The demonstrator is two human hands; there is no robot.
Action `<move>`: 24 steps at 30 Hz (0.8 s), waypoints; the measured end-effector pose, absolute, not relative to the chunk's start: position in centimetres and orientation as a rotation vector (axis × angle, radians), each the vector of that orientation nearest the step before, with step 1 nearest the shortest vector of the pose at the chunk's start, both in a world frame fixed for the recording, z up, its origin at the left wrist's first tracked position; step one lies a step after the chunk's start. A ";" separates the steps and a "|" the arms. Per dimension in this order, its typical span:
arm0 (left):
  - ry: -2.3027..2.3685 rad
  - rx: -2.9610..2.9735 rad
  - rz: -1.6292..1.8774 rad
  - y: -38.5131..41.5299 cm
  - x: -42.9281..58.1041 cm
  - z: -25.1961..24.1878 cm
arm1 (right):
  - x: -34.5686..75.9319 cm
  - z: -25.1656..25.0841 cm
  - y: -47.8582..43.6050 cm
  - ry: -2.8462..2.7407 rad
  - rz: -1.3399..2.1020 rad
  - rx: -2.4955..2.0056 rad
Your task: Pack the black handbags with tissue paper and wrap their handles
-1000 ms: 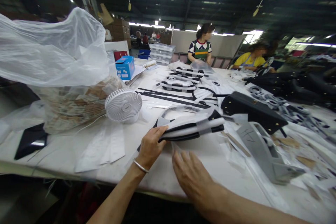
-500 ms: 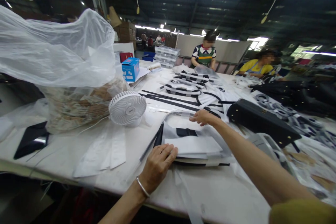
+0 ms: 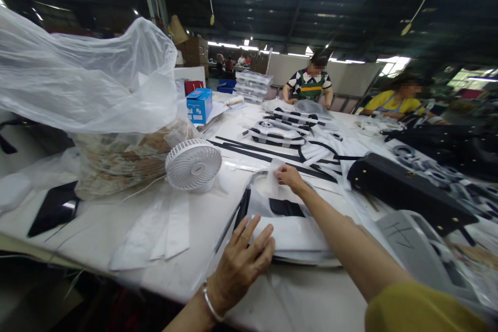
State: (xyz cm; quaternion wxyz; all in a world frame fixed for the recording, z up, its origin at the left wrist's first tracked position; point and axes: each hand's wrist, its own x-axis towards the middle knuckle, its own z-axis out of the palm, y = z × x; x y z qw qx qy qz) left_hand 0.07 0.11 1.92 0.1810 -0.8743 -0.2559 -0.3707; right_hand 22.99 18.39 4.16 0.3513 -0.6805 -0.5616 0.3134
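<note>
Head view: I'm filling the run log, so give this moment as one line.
left hand: flat on wrapped stack | right hand: pinching white strip | nearby: fan

definitely a factory floor, dark steel roof with strip lights, long white worktable (image 3: 116,218) piled with black-and-white strap parts (image 3: 278,135), stacked cardboard boxes (image 3: 196,49), seated workers (image 3: 310,83)

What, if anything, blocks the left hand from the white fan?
Likely nothing, so yes: only bare table and flat white strips lie between the left hand and the fan.
</note>
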 end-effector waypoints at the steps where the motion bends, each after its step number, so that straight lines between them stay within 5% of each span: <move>1: -0.727 -2.467 -1.052 0.1 0.1 1.9 | 22.2 4.8 18.4 -1.435 0.876 -1.703; 10: -0.819 -2.526 -1.143 0.6 0.0 1.2 | 15.6 9.6 12.1 -1.431 1.220 -1.226; 24: -1.002 -2.684 -1.369 0.7 -0.5 -0.1 | 20.2 6.9 0.6 -2.419 0.239 -0.775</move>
